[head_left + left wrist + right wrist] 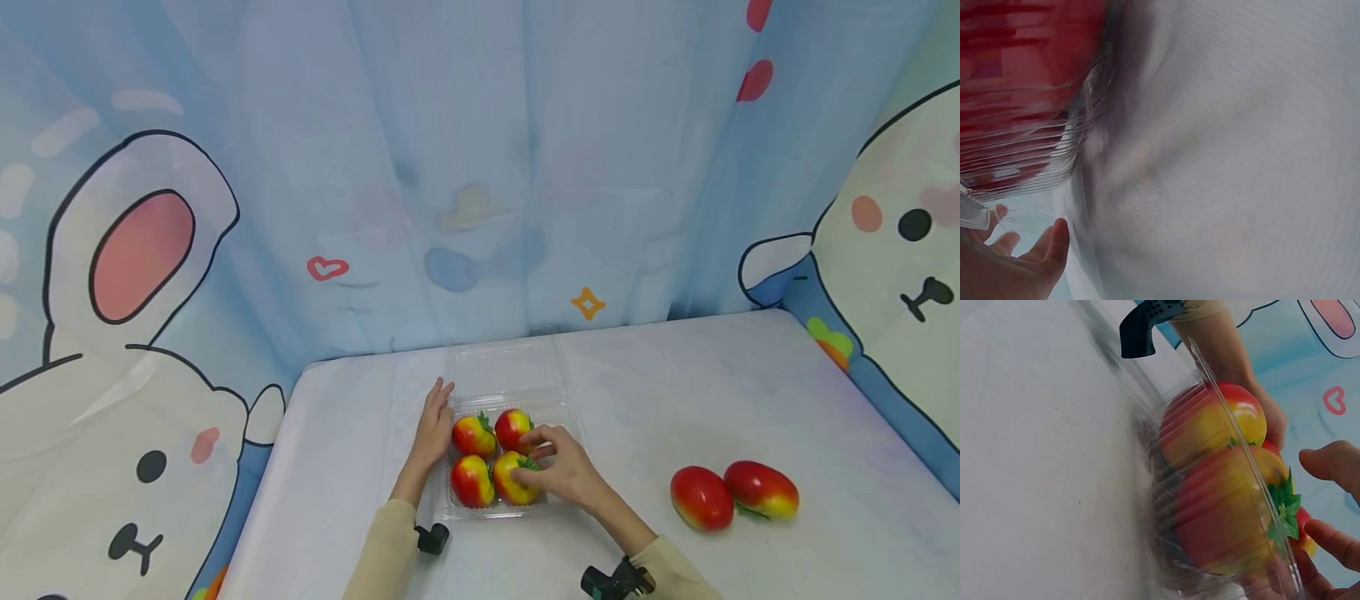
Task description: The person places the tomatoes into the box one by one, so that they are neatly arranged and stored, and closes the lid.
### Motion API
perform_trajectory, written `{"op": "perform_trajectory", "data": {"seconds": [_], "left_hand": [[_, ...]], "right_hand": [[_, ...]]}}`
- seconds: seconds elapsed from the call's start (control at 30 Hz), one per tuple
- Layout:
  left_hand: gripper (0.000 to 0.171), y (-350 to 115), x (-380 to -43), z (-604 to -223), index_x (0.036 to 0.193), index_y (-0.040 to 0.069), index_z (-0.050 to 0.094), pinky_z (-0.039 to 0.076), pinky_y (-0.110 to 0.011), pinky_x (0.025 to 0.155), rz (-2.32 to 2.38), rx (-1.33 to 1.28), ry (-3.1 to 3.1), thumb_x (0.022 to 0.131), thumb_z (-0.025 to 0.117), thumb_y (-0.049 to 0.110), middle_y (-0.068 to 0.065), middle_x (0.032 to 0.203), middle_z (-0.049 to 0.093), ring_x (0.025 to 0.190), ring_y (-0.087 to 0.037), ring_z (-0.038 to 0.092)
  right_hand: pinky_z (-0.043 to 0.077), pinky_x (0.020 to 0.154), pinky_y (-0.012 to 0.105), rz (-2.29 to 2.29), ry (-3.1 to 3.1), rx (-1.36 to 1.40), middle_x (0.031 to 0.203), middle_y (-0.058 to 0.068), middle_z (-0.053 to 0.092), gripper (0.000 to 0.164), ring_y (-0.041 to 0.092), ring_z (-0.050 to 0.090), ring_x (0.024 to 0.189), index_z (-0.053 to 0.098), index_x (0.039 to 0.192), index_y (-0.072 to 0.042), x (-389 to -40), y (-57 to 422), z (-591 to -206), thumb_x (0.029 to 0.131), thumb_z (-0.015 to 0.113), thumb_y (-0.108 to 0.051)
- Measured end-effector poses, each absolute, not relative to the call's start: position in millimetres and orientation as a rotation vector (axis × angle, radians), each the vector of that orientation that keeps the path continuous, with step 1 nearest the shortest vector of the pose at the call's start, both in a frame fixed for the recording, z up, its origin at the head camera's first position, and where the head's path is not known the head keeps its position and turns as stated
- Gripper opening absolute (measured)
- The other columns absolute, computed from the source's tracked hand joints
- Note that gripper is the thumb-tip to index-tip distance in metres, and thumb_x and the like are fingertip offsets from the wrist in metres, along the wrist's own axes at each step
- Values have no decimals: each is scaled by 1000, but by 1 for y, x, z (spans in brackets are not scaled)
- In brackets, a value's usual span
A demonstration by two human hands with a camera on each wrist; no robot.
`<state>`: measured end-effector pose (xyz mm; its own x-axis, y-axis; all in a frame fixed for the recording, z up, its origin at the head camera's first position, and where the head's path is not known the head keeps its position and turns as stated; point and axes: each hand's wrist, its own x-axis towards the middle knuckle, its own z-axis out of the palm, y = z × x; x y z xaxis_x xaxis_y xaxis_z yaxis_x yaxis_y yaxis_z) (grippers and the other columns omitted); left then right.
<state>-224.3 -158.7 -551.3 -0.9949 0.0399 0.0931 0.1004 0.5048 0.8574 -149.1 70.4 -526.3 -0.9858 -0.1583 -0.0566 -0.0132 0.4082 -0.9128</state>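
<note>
A clear plastic clamshell box (491, 514) stands with its lid (510, 367) folded back. Inside sit several red-and-yellow fruits (472, 482) with green leafy tops. My left hand (433, 425) lies along the box's left side, fingers extended; in the left wrist view those fingers (1054, 250) are spread beside the ribbed wall. Over the right part of the box is my right hand (566, 467), its thumb and fingers apart around the front right fruit (1216, 512). In the right wrist view the thumb (1335, 465) is clear of that fruit; some lower fingers are behind the plastic.
Two more red fruits, one an oval (702, 498) and the other yellow-tipped (762, 489), lie together on the white tablecloth (360, 467) to the right. A blue cartoon curtain (465, 167) hangs behind the table.
</note>
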Motion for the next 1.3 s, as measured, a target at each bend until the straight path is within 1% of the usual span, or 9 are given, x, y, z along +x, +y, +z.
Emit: {"op": "perform_trajectory", "data": {"seconds": [0.3, 0.43, 0.57, 0.67, 0.83, 0.97, 1.07, 1.2, 1.3], "left_hand": [[49, -158, -223, -551, 147, 5, 45, 27, -56, 114, -1519, -115, -2671, 99, 38, 9, -13, 161, 25, 141, -37, 35], [48, -159, -222, -552, 147, 6, 45, 26, -56, 115, -1516, -94, -2686, 99, 39, 10, -12, 161, 25, 143, -36, 32], [49, -159, -219, -555, 146, 5, 45, 26, -56, 114, -1526, -99, -2690, 98, 39, 9, -13, 161, 25, 143, -37, 33], [48, -159, -220, -556, 146, 3, 45, 26, -57, 114, -1540, -116, -2668, 98, 38, 8, -15, 160, 25, 141, -39, 35], [48, -158, -222, -557, 147, 5, 45, 27, -57, 114, -1535, -100, -2669, 99, 40, 9, -14, 161, 25, 140, -39, 36], [48, -157, -221, -558, 147, 6, 45, 28, -57, 113, -1538, -105, -2675, 99, 40, 9, -14, 161, 25, 140, -39, 37], [49, -156, -220, -556, 147, 6, 44, 28, -57, 113, -1536, -107, -2681, 99, 40, 9, -13, 161, 24, 140, -38, 37], [48, -157, -220, -552, 147, 5, 44, 27, -56, 114, -1531, -108, -2674, 99, 38, 8, -13, 161, 24, 140, -38, 37], [48, -156, -221, -553, 147, 4, 44, 26, -56, 114, -1527, -115, -2674, 99, 37, 9, -14, 161, 25, 139, -38, 37]], "right_hand": [[58, 85, 41, -1738, 2597, -213, 115, 13, 62, 31, 30, 63, 104, 65, 112, -7, -152, 92, -506, 88, 75, -24], [56, 89, 43, -1743, 2671, -193, 121, 18, 62, 30, 34, 63, 108, 63, 117, -4, -152, 120, -497, 93, 68, -21], [54, 90, 49, -1658, 2780, -175, 127, 21, 59, 34, 41, 60, 115, 60, 125, 0, -151, 158, -495, 96, 63, -19], [51, 92, 54, -1558, 2850, -149, 133, 23, 55, 39, 44, 55, 119, 56, 131, 0, -151, 188, -494, 98, 60, -20], [48, 93, 61, -1356, 2937, -76, 140, 28, 46, 48, 48, 47, 124, 50, 138, -2, -146, 242, -494, 97, 60, -24], [43, 91, 68, -1206, 2963, -38, 139, 35, 42, 52, 55, 42, 122, 46, 139, 3, -137, 290, -500, 96, 62, -23], [43, 88, 71, -1105, 2972, 9, 134, 39, 42, 55, 57, 40, 118, 46, 137, 6, -129, 319, -505, 95, 63, -23], [45, 85, 71, -1035, 2922, 48, 132, 41, 43, 59, 58, 39, 115, 46, 136, 8, -119, 343, -513, 95, 63, -29], [51, 81, 66, -1053, 2851, 32, 131, 40, 46, 60, 59, 42, 115, 46, 135, 9, -113, 352, -520, 96, 62, -33]]}}
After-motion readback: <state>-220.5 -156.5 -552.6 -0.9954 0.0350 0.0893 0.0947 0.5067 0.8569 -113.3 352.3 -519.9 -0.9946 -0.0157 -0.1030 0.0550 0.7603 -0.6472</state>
